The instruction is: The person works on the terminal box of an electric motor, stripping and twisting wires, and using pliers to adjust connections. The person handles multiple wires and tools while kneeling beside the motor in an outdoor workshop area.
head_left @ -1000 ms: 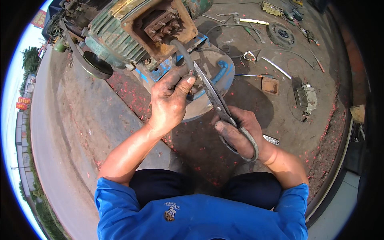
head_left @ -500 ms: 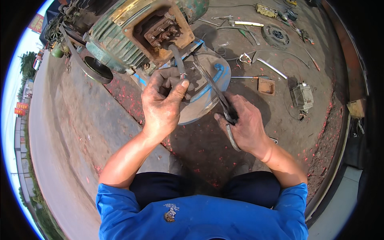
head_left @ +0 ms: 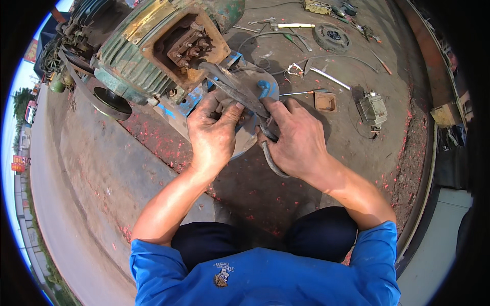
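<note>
The rusty terminal box (head_left: 221, 48) gapes open around a block of corroded studs (head_left: 191, 47). From it a grey cable (head_left: 205, 66) bends down into the narrow pinch of the left hand (head_left: 212, 130); the right hand (head_left: 298, 135) grips dark, worn scissors (head_left: 250, 102).

L hand (head_left: 213, 130), R hand (head_left: 298, 135): fingers (head_left: 277, 110) curled.

readable text: none, tbh | red roadside sign (head_left: 19, 163): yellowish marks, way too tiny | blue shirt (head_left: 296, 278): small chest print (head_left: 221, 275), lettering too fuzzy
</note>
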A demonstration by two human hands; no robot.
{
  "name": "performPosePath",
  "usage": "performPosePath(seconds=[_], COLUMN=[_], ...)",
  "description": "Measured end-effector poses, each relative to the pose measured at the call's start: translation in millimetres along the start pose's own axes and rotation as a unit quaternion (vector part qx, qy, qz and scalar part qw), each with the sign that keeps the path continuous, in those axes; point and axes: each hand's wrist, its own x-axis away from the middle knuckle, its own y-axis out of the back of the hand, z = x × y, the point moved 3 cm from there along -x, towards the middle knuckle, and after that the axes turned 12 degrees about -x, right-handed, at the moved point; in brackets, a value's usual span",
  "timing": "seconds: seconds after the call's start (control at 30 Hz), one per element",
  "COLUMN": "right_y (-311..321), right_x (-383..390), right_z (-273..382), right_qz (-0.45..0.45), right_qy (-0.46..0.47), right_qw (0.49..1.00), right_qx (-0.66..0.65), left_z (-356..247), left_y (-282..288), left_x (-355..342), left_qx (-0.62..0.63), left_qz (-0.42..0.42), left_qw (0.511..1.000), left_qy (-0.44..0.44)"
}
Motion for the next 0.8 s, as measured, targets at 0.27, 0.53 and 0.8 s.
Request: performPosePath(seconds=[0.27,0.53,0.8], right_y=[-2.6,0.3,3.8], right_x=[-1.9,-3.4,-3.2], right_z=[4.9,1.6,-2.8], right_qz=[-0.031,-0.039,-0.029], right_qy=[0.028,0.037,0.053], right_qw=[0.998,0.998,0.997], right_qx=[0.038,0.041,0.052], left_z=[2.9,1.5,5.0], left_y=[6.7,0.4,-0.4], left_x=[1.2,1.0,-1.1], left_qx=[-0.07,-0.051,-0.041], left_qz=[0.017,0.015,0.011], left_qw=[0.997,0.998,0.999], left_qy=[0.002,-0.017,-0.026])
